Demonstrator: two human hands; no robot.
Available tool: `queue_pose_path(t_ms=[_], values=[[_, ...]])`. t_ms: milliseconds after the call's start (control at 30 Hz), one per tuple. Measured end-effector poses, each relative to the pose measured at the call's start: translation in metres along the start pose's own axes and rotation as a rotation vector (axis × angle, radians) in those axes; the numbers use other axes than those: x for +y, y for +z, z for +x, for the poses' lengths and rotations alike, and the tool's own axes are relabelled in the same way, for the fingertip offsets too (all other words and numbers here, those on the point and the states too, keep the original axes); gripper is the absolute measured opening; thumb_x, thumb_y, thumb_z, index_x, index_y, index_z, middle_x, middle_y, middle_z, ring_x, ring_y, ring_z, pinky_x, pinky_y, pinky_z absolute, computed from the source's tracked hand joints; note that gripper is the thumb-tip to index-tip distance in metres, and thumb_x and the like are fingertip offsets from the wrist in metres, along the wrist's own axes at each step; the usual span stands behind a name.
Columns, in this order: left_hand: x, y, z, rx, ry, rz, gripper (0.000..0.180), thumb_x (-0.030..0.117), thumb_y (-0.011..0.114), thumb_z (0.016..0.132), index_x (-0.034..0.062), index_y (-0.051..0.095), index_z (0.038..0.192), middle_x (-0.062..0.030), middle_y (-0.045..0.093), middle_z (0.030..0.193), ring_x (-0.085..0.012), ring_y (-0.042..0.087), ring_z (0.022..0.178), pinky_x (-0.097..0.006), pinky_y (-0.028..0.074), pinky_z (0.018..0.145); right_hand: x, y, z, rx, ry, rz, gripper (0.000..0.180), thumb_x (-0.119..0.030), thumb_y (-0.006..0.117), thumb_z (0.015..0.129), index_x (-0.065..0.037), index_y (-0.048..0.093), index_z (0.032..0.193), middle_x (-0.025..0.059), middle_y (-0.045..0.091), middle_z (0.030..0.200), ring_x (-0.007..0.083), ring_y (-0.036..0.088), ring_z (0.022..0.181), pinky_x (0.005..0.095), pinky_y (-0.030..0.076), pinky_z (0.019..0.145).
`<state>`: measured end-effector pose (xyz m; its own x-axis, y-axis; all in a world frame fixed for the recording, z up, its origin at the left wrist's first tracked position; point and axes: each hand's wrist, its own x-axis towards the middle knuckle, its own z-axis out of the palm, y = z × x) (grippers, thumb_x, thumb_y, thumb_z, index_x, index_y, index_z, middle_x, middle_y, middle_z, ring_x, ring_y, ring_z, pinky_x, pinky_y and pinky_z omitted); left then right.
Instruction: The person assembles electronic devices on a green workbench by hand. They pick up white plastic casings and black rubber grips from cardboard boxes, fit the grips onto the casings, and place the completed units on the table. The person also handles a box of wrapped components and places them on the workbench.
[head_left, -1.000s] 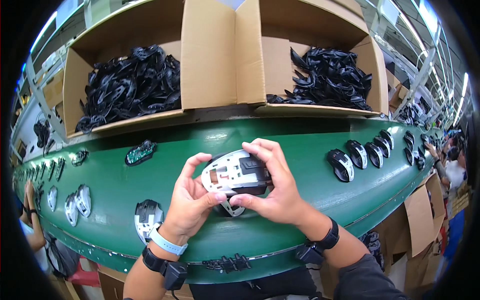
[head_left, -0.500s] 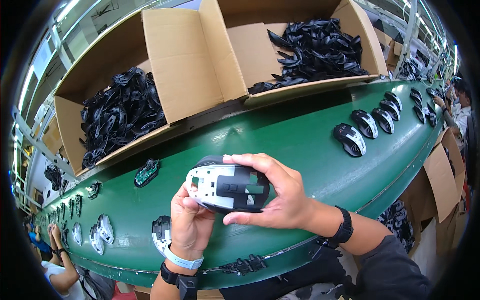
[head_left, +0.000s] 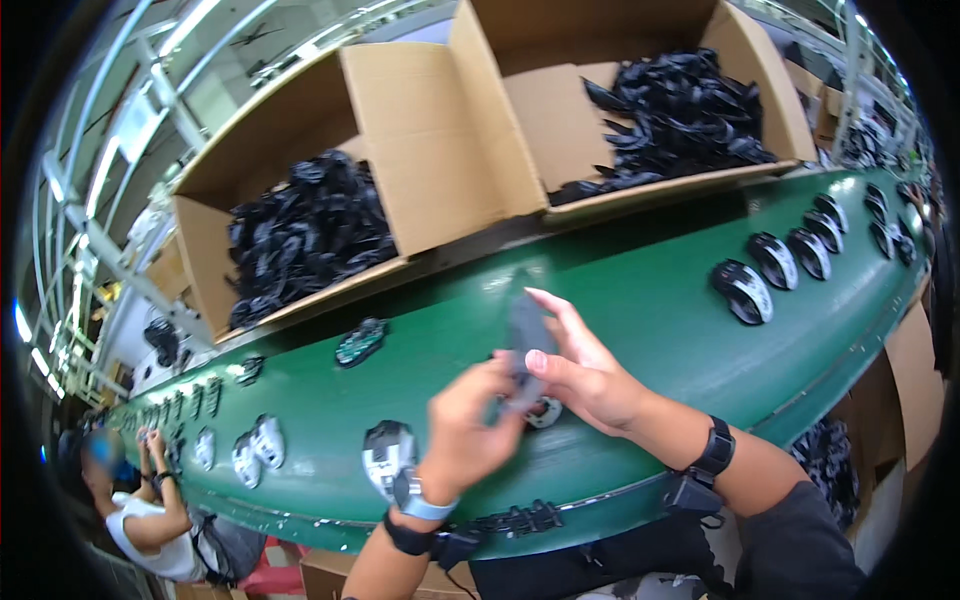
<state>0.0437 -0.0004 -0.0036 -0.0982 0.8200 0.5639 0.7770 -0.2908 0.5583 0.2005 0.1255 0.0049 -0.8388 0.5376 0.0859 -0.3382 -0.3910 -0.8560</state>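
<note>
Just now, mouse shell: the mouse shell (head_left: pixel 528 335) had swung from showing its broad black-and-white upper face to standing nearly on edge, its length running roughly from 12 to 6 o'clock; a dark side showed, blurred. It was held above the green belt (head_left: pixel 650 300), near the middle of the view.
Right hand: at the shell's 4 o'clock side, the right hand (head_left: pixel 595 380) was closed around it, thumb on the near face, fingers beyond.
Left hand: at the shell's 7 o'clock end, the left hand (head_left: pixel 470 415) was smeared by motion; its fingers reached the lower end, but whether they gripped could not be told.
Meaning of the turn: probably a change of hold, bringing another side to the left hand; the piece seemed mid-handling, not set down.
Belt near the hands: a part-hidden shell (head_left: pixel 545 412) lay below them toward 6 o'clock, a grey-and-white shell (head_left: pixel 388 458) at 8 beside the left wrist, a green circuit board (head_left: pixel 361 343) at 9.
Belt farther off: a line of shells (head_left: pixel 742 292) stretched between 2 and 3 o'clock, unmoved.
Boxes: black plastic pieces (head_left: pixel 310 235) filled one at 10 o'clock; another stood at 1.
</note>
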Motion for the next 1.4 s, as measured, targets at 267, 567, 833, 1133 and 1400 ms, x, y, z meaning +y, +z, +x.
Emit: queue_pose_path(t_ms=[267,567,833,1133,1400], values=[[-0.103,-0.095,0.04,-0.035,-0.43,0.503,0.052,0.022,0.076,0.085,-0.0044,0.062,0.127,-0.0282,0.066,0.128,-0.0445,0.063,0.121,-0.05,0.05,0.107,-0.039,-0.055,0.014,0.106,-0.06,0.017,0.061,-0.015,0.055,0.096,-0.009,0.048,0.156,0.0111,0.059,0.133,0.0224,0.068,0.111,0.029,0.055,0.076],[-0.148,-0.072,0.048,-0.32,-0.737,0.122,0.093,0.024,0.088,0.08,0.0003,0.039,0.156,-0.0244,0.062,0.14,-0.0349,0.058,0.135,-0.043,0.049,0.111,-0.037,-0.081,0.025,0.213,-0.158,0.172,0.05,-0.016,0.046,0.103,-0.008,0.053,0.151,0.0091,0.067,0.124,0.0248,0.075,0.102,0.0297,0.057,0.066],[-0.052,0.077,0.109,-0.47,-0.278,0.331,0.078,0.032,0.082,0.092,-0.0062,0.045,0.148,-0.0256,0.069,0.13,-0.0321,0.067,0.122,-0.042,0.053,0.102,-0.058,-0.097,0.027,0.253,-0.232,0.026,0.049,-0.015,0.052,0.101,-0.006,0.055,0.149,0.0118,0.067,0.129,0.0251,0.076,0.103,0.0326,0.062,0.069],[0.049,0.034,0.069,-0.656,0.114,0.121,0.058,0.035,0.076,0.094,0.0003,0.059,0.137,-0.026,0.068,0.13,-0.0437,0.062,0.127,-0.047,0.05,0.107,-0.092,-0.129,-0.082,0.508,-0.371,-1.412,0.044,-0.014,0.07,0.092,-0.012,0.073,0.135,0.0229,0.06,0.145,0.0375,0.065,0.127,0.0409,0.05,0.11],[0.005,-0.007,0.019,-0.39,0.075,0.054,0.042,0.023,0.08,0.09,0.0039,0.067,0.125,-0.0205,0.067,0.131,-0.0415,0.058,0.132,-0.049,0.047,0.111,-0.074,-0.113,-0.054,0.397,-0.36,-1.532,0.038,-0.018,0.071,0.092,-0.011,0.075,0.129,0.0227,0.065,0.142,0.041,0.065,0.126,0.045,0.052,0.109]])
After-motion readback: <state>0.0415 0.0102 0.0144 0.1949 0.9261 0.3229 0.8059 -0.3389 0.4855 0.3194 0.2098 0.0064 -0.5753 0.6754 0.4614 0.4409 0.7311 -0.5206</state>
